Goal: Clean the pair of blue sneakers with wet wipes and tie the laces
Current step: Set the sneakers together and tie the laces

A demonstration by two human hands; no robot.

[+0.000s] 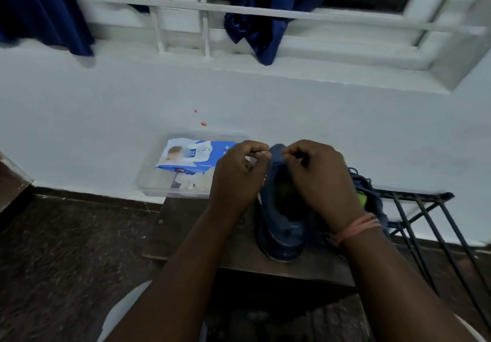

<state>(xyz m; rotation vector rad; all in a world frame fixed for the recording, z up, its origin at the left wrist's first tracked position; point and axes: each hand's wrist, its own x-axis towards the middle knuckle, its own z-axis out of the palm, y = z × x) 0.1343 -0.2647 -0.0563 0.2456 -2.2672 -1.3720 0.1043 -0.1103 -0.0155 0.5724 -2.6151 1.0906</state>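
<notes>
While both hands pinch lace ends at the tongue of the dark-blue fabric sneaker point(281, 208) on the brown wooden table point(239, 256), left hand point(236, 176) and right hand point(318, 179) each keep a closed grip on lace; tying looks under way. Next move likely needs crossing and pulling snug.

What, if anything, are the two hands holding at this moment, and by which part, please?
Both the left hand and right hand pinch the blue sneaker at its tongue end, apparently its laces; the blur hides the exact grip.
</notes>
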